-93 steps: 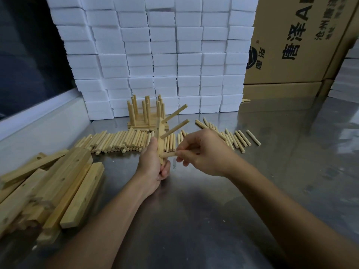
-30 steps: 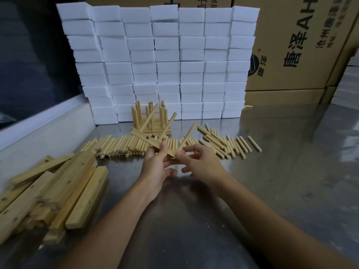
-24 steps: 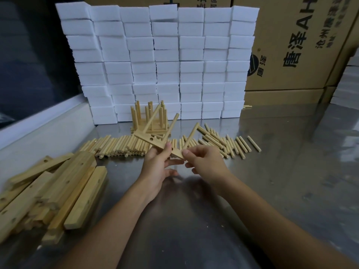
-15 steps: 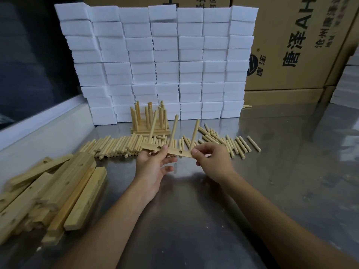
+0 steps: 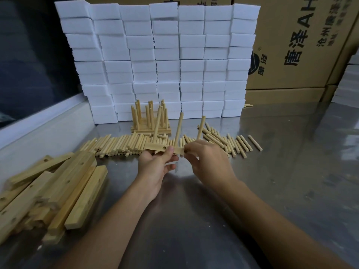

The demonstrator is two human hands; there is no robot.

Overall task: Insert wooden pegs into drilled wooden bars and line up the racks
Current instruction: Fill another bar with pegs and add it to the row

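A drilled wooden bar point(image 5: 155, 147) is held level above the steel table, with three pegs point(image 5: 178, 129) standing up from it. My left hand point(image 5: 157, 166) grips the bar from below, thumb on its front face. My right hand point(image 5: 207, 162) pinches the bar's right end. Behind them lies a long row of loose pegs point(image 5: 116, 145), and more loose pegs point(image 5: 233, 142) lie to the right. Several finished racks point(image 5: 150, 117) stand grouped at the back, pegs upright.
A pile of drilled bars point(image 5: 50, 191) lies at the left. A wall of white foam blocks point(image 5: 159, 61) stands behind the racks, brown cartons point(image 5: 295, 45) at the right rear. A raised ledge point(image 5: 42, 125) borders the table's left side.
The bar has turned from upright to level, so its three pegs now point up. My right hand has left the third peg and moved to the bar's right end.
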